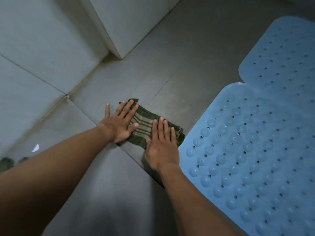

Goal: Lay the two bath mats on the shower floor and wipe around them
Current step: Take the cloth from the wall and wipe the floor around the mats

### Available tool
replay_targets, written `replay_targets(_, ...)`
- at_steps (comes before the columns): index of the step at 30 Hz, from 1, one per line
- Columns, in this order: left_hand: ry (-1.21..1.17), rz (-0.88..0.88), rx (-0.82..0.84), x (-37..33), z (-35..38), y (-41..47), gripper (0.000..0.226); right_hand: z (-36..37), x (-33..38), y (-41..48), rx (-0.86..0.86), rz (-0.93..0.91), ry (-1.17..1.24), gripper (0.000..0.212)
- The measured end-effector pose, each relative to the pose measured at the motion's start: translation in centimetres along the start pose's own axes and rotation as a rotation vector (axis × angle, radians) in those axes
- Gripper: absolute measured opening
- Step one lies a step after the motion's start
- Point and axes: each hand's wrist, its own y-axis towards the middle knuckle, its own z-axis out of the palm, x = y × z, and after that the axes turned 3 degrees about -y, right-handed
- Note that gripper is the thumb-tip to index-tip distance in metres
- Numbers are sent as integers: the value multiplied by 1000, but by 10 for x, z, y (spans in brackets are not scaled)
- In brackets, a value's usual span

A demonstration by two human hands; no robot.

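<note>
Two blue rubber bath mats with holes and suction bumps lie flat on the grey shower floor at the right: the near mat [252, 159] and the far mat [286, 53], edge to edge. A folded green plaid cloth [144, 124] lies on the floor just left of the near mat. My left hand [120, 123] presses flat on the cloth's left end with fingers spread. My right hand [161, 142] presses flat on its right end, close to the mat's corner.
White tiled walls [42, 53] rise at the left and a white tiled corner column [129, 23] stands behind. Grey floor tiles [105, 184] spread below my arms. A foot in a green sandal [6, 163] shows at the left edge.
</note>
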Motion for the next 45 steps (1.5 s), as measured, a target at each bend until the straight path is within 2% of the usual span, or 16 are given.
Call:
replay_targets(6, 39, -17, 0, 0, 3, 2, 76, -7, 11, -1, 19, 71, 60, 69)
replay_targets(9, 54, 1, -26, 3, 4, 4, 82, 3, 28, -4, -72, 233, 135, 74)
replay_targets(12, 41, 36, -40, 5, 6, 4, 76, 16, 36, -1, -186, 338, 110, 68)
replay_targets(20, 31, 164, -93, 6, -21, 48, 80, 15, 25, 28, -291, 406, 52, 63)
replay_targets(26, 32, 221, -101, -4, -44, 86, 74, -14, -6, 57, -165, 378, 46, 65)
replay_targets(39, -14, 315, -126, -22, -81, 149, 75, -45, -37, 104, -121, 471, -59, 64)
replay_targets(45, -33, 347, -155, -22, -85, 160, 74, -50, -42, 115, -166, 544, -35, 64)
